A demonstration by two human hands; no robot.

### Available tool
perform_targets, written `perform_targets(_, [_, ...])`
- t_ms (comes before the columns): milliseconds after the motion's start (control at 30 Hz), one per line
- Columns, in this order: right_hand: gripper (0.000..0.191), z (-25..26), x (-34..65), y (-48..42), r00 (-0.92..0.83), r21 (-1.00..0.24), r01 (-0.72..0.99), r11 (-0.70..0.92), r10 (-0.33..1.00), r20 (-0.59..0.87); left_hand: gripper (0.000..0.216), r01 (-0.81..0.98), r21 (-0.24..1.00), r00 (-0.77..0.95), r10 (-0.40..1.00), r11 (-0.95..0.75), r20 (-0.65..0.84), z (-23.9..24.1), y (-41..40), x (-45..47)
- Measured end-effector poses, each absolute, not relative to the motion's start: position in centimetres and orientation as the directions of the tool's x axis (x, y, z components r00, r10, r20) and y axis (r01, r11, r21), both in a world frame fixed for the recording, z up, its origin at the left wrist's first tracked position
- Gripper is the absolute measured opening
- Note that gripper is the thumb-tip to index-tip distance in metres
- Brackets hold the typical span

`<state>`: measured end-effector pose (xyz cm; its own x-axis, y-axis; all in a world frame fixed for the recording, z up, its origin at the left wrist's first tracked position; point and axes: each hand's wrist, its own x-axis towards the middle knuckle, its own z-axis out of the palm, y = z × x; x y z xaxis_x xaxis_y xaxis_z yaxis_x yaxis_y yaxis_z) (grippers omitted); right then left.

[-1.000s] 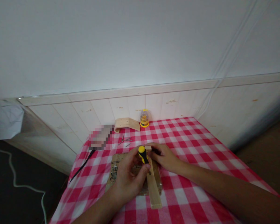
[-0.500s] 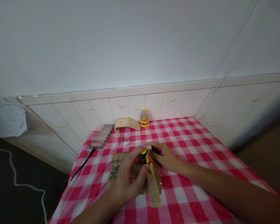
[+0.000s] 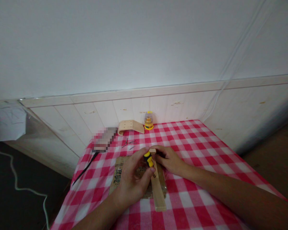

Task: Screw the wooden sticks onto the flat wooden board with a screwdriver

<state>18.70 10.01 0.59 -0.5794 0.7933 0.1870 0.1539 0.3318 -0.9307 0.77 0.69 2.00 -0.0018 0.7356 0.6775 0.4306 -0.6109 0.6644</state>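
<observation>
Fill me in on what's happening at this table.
A person's left hand has its fingers around the black-and-yellow handle of a screwdriver, held over a wooden bar; its tip is hidden. The right hand holds the bar near its far end. Under the bar lies some brown cardboard. Beyond it are several loose screws, then a curved wooden piece beside a yellow-and-clear case.

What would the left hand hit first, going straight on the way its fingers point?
Beyond the screwdriver it holds, the left hand would likely meet the far end of the wooden bar, with the right hand close beside it. Depth is unclear from one view.
</observation>
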Motion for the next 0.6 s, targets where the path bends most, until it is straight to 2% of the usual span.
perform_targets(367, [0.019, 0.54, 18.74, 9.97, -0.573, -0.939, 0.138, 0.316, 0.799, 0.185, 0.072, 0.374, 0.705, 0.034, 0.768, -0.603, 0.639, 1.75, 0.63, 0.55])
perform_targets(600, [0.020, 0.41, 18.74, 9.96, -0.584, -0.944, 0.139, 0.300, 0.795, 0.167, 0.068, 0.314, 0.758, 0.028, 0.804, -0.572, 0.594, 1.51, 0.54, 0.66])
